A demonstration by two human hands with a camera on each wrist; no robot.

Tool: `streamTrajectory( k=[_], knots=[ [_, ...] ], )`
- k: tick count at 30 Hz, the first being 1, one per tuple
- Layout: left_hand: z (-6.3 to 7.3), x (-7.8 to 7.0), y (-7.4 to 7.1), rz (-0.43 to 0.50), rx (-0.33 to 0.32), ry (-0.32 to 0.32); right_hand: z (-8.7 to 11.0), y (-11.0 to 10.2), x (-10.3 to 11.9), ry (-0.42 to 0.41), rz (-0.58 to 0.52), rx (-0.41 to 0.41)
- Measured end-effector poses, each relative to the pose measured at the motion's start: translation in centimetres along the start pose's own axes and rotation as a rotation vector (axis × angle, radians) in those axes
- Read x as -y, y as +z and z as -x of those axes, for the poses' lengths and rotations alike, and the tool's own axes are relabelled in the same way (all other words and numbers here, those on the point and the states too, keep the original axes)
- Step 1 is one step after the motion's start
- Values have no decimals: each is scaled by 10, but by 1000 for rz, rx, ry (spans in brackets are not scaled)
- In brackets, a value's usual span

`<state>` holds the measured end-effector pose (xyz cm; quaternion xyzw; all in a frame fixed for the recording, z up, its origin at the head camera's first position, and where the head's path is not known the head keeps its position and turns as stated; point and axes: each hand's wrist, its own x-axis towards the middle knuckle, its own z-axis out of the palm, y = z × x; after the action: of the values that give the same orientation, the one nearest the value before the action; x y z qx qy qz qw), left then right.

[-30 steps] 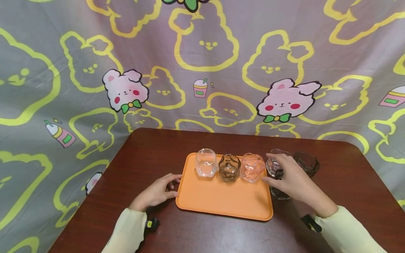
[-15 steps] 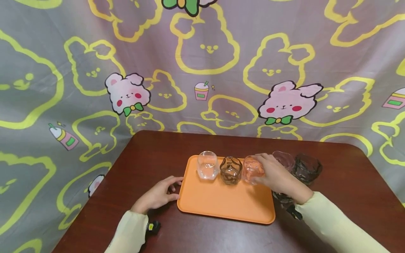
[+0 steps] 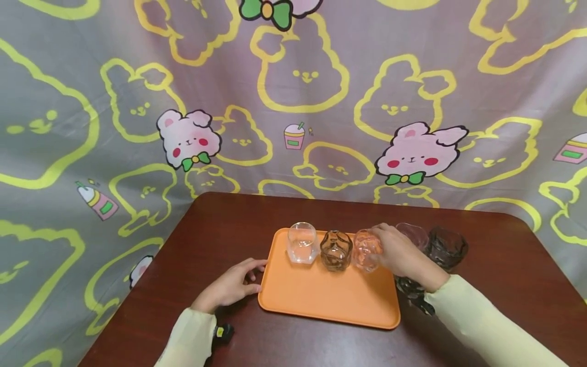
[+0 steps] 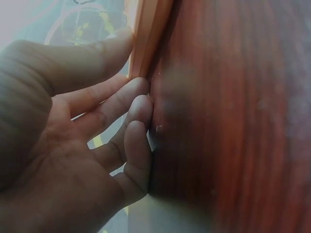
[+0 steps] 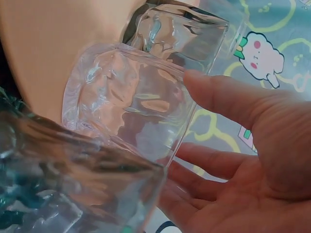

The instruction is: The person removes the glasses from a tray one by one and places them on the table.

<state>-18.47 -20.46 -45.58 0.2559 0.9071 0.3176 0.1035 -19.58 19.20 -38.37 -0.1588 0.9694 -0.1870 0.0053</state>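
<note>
The orange tray [image 3: 325, 306] lies flat on the dark brown table. Along its far side stand a clear glass [image 3: 302, 248], a brown faceted glass [image 3: 336, 257] and a pink glass [image 3: 365, 252]. My right hand [image 3: 405, 255] holds the pink glass from the right, thumb and fingers on opposite sides near its rim in the right wrist view; the glass stays on the tray. My left hand [image 3: 229, 285] rests on the table at the tray's left edge, thumb tip and fingertips touching the rim, fingers relaxed.
Right of the tray stand a pale pink glass [image 3: 411, 234], partly hidden by the right hand, and a dark glass [image 3: 448, 247]. Another dark glass [image 3: 407, 286] shows under the right wrist. Behind the table hangs a patterned curtain [image 3: 302, 173].
My right hand has moved left from beside the tray onto the pink glass. The glasses on the tray and my left hand keep their places, while the head view shifts slightly.
</note>
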Motion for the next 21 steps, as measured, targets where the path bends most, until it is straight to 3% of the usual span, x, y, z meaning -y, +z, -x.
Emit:
streamTrajectory(
  k=[11,17,21],
  knots=[
    [0,2,0,-9,-14,2,-2,2,-2,8,6,-39],
    [-1,2,-1,0,-2,-8,0,4,-6,68,-55,-99],
    [-1,3,-1,6,-10,3,3,1,-8,64,-81,-155]
  ],
)
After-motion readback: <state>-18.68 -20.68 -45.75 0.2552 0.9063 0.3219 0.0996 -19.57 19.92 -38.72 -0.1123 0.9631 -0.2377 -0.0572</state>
